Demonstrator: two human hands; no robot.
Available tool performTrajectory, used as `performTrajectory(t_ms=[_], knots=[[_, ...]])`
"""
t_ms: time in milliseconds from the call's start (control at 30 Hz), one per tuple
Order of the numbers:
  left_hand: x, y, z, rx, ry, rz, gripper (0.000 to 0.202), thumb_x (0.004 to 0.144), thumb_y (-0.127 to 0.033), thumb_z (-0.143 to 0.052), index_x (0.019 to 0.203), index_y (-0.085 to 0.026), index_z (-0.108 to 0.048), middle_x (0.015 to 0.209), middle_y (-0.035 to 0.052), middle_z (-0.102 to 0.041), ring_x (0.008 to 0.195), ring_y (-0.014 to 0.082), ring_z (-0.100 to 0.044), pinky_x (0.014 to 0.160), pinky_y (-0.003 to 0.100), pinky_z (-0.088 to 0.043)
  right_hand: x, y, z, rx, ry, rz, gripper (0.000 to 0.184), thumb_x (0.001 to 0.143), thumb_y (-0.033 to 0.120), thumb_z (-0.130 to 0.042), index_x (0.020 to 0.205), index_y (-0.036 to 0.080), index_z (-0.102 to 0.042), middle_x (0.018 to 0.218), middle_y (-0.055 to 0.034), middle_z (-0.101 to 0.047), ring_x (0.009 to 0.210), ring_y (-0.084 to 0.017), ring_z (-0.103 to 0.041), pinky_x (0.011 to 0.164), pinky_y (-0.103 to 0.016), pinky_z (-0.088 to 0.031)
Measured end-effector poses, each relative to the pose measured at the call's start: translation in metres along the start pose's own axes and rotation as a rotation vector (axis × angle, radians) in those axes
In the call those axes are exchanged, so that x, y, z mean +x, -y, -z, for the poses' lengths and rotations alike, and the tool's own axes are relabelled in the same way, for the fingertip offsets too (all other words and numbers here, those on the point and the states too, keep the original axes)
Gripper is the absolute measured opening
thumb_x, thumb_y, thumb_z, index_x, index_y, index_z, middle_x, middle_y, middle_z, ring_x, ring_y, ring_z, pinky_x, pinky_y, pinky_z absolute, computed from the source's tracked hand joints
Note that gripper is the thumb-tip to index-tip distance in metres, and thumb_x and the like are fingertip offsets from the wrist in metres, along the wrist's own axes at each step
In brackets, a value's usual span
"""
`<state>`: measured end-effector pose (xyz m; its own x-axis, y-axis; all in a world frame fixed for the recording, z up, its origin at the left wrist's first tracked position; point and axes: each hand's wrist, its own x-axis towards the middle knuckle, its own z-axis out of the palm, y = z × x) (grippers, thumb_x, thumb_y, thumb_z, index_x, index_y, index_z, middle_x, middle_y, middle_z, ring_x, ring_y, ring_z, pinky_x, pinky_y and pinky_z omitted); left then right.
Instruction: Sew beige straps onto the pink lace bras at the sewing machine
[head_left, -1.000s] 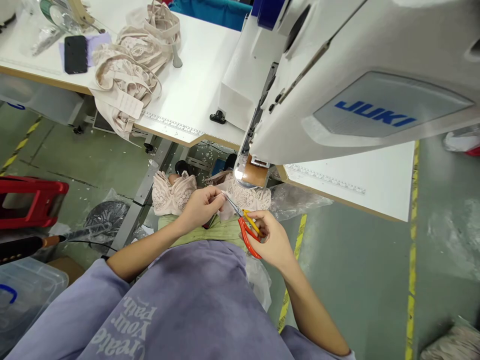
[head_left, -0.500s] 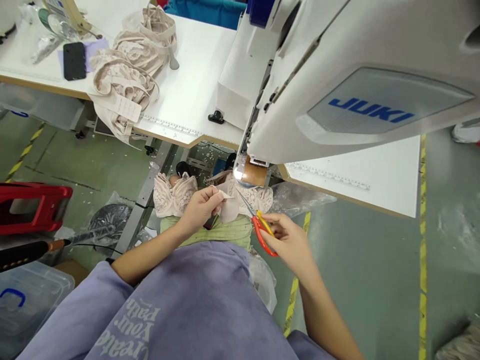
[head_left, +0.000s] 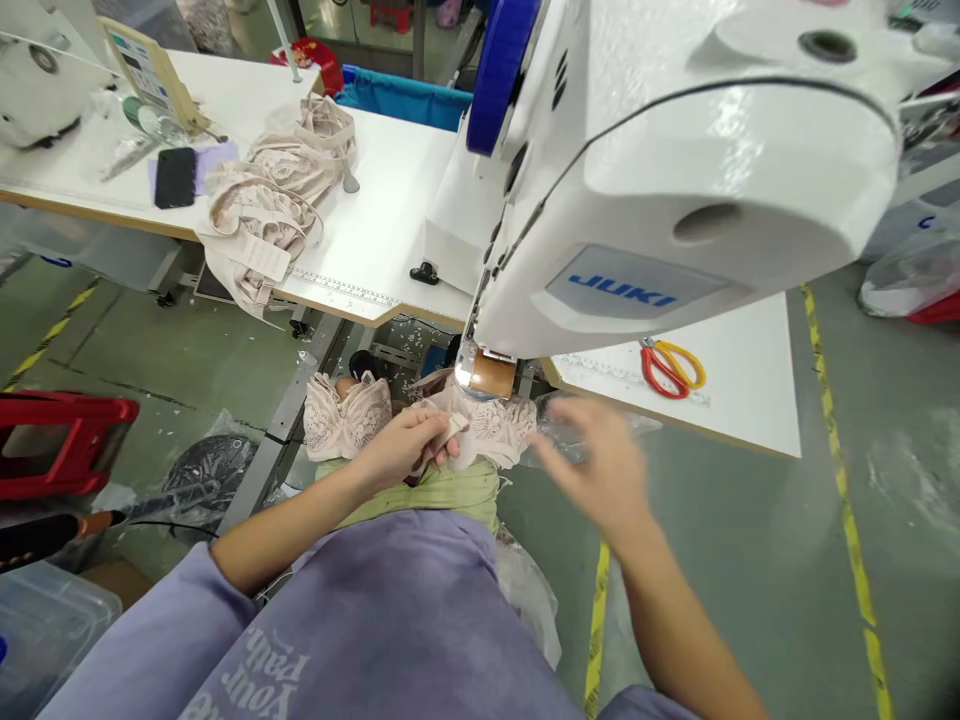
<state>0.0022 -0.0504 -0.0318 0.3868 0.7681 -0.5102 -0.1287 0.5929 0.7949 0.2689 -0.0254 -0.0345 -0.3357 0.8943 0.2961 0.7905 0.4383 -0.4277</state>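
Observation:
A pale pink lace bra (head_left: pixel 504 425) lies across my lap, its right part under the sewing machine's end. My left hand (head_left: pixel 409 440) is closed on the bra, pinching a pale edge of its fabric between thumb and fingers. My right hand (head_left: pixel 600 460) is in the air to the right of the bra, blurred, thumb and fingers apart and nothing visible in it. A pair of scissors (head_left: pixel 670 368) with red and yellow handles rests on the white table's right part, its blades partly hidden behind the machine head.
The white JUKI sewing machine (head_left: pixel 675 220) looms over the right side. More lace bras (head_left: pixel 262 210) are heaped on the table (head_left: pixel 390 200) at left, near a black phone (head_left: pixel 175 178). A red stool (head_left: pixel 60 445) stands on the floor at left.
My right hand has let go of the scissors, which now lie on the table at right. My left hand still pinches the bra fabric. The view has tilted up.

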Motion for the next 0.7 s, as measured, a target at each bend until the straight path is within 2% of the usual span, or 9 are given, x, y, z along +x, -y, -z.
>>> performTrajectory(t_ms=[100,167,233,333,367,467,500,600,700], knots=[[0.002,-0.008,0.0,0.115,0.22,0.1,0.037,0.091,-0.046,-0.055,0.069,-0.018,-0.066,0.063,0.0024,-0.063,0.046,0.0096,-0.045,0.044,0.023,-0.034,-0.008,0.044,-0.027,0.146,0.225,0.307,0.028,0.101,0.029,-0.049,0.124,0.023,-0.064,0.119,-0.0101,-0.073,0.108,-0.023,-0.068,0.089,-0.037,-0.055],[0.0,-0.011,0.003,0.258,0.25,0.088,0.035,0.092,-0.045,-0.053,0.073,-0.019,-0.066,0.067,0.0028,-0.065,0.046,0.0107,-0.046,0.046,0.025,-0.037,-0.009,0.049,-0.038,0.204,0.258,0.304,0.031,0.104,0.025,-0.04,0.118,0.023,-0.068,0.115,-0.0088,-0.075,0.105,-0.021,-0.069,0.088,-0.035,-0.055],[-0.004,-0.006,0.008,0.443,0.051,-0.065,0.029,0.093,-0.044,-0.054,0.087,-0.02,-0.069,0.077,0.0046,-0.069,0.055,0.014,-0.054,0.053,0.026,-0.042,-0.008,0.036,-0.04,0.223,0.24,0.147,0.032,0.104,0.031,-0.041,0.109,0.022,-0.071,0.108,-0.0091,-0.077,0.099,-0.022,-0.071,0.083,-0.034,-0.055],[-0.008,0.023,0.012,0.522,-0.346,-0.348,0.036,0.09,-0.046,-0.062,0.116,-0.021,-0.065,0.099,0.0095,-0.069,0.083,0.0205,-0.064,0.07,0.03,-0.05,-0.011,0.012,-0.037,0.262,0.132,-0.27,0.032,0.097,0.047,-0.052,0.089,0.021,-0.069,0.083,-0.0077,-0.075,0.074,-0.021,-0.068,0.065,-0.031,-0.049],[-0.008,0.037,0.01,0.469,-0.327,-0.35,0.043,0.089,-0.048,-0.064,0.124,-0.022,-0.061,0.101,0.0102,-0.069,0.087,0.0216,-0.065,0.074,0.031,-0.051,-0.012,0.008,-0.036,0.336,0.09,-0.41,0.036,0.094,0.053,-0.056,0.083,0.02,-0.065,0.073,-0.0051,-0.07,0.065,-0.018,-0.063,0.059,-0.029,-0.046],[-0.002,0.079,-0.011,0.113,0.095,-0.138,0.07,0.086,-0.062,-0.064,0.145,-0.03,-0.042,0.098,0.0097,-0.07,0.082,0.0238,-0.07,0.075,0.037,-0.055,-0.015,0.018,-0.041,0.794,0.049,-0.721,0.046,0.086,0.066,-0.06,0.077,0.022,-0.053,0.06,0.0025,-0.056,0.051,-0.013,-0.049,0.05,-0.026,-0.041],[0.0,0.09,-0.021,-0.021,0.175,-0.11,0.074,0.086,-0.069,-0.06,0.146,-0.033,-0.039,0.1,0.0102,-0.07,0.084,0.0253,-0.071,0.073,0.039,-0.056,-0.016,0.028,-0.043,0.964,0.064,-0.788,0.046,0.085,0.068,-0.06,0.079,0.022,-0.052,0.06,0.0035,-0.054,0.049,-0.013,-0.047,0.048,-0.026,-0.04],[0.0,0.1,-0.049,-0.241,0.149,-0.189,0.072,0.087,-0.084,-0.037,0.143,-0.039,-0.041,0.116,0.0123,-0.067,0.102,0.0296,-0.07,0.074,0.043,-0.058,-0.015,0.062,-0.04,1.291,0.161,-0.893,0.042,0.086,0.064,-0.06,0.089,0.023,-0.053,0.064,0.0027,-0.056,0.049,-0.014,-0.05,0.047,-0.027,-0.044],[-0.009,0.085,-0.051,-0.113,0.049,-0.387,0.082,0.084,-0.087,-0.038,0.148,-0.037,-0.037,0.14,0.0133,-0.057,0.129,0.0328,-0.058,0.094,0.047,-0.056,-0.009,0.085,-0.024,1.384,0.177,-0.855,0.04,0.085,0.062,-0.062,0.091,0.023,-0.055,0.07,-0.0006,-0.06,0.058,-0.016,-0.056,0.053,-0.028,-0.048]])
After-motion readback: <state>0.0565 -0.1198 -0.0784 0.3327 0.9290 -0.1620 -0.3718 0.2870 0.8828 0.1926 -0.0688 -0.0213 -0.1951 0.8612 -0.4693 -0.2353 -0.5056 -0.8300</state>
